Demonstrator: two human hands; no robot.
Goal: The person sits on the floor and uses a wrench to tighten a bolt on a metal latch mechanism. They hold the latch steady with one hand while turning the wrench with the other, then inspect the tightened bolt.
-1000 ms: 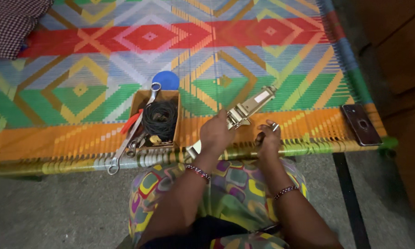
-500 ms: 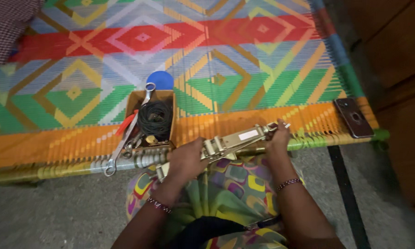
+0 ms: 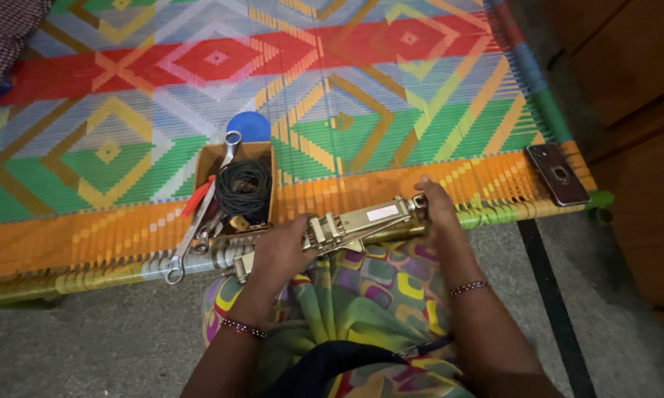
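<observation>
Dropped lower and swung flat since a second ago: the brass-coloured metal clamp tool (image 3: 354, 223), which was tilted up over the orange band of the woven cot (image 3: 391, 96), now lying almost level along the near edge, right above the lap. Barely shifted from half a second back, just a touch more settled.

Left hand (image 3: 277, 254) wrapped over the near end of it, fingers curled shut around the metal. Right hand (image 3: 434, 210) at the far end, fingertips pinched on the tip. So gripped at both ends, looks like steadying or lining up rather than lifting, just guessing from the grip though.

Not touched: the small cardboard box (image 3: 238, 190) just left of the left hand, still sitting on the orange band, with a coil of black wire (image 3: 243, 188) inside. Long spanner (image 3: 199, 221) sticking out of the box both ways, ring end hanging past the cot rail. Something with a red handle (image 3: 194, 197) next to it, can't tell what exactly. Blue round lid (image 3: 249, 127) just behind the box. Dark phone (image 3: 557, 174) well off to the right near the corner, same spot.

Patterned cloth (image 3: 369, 295) over the knees underneath everything.
</observation>
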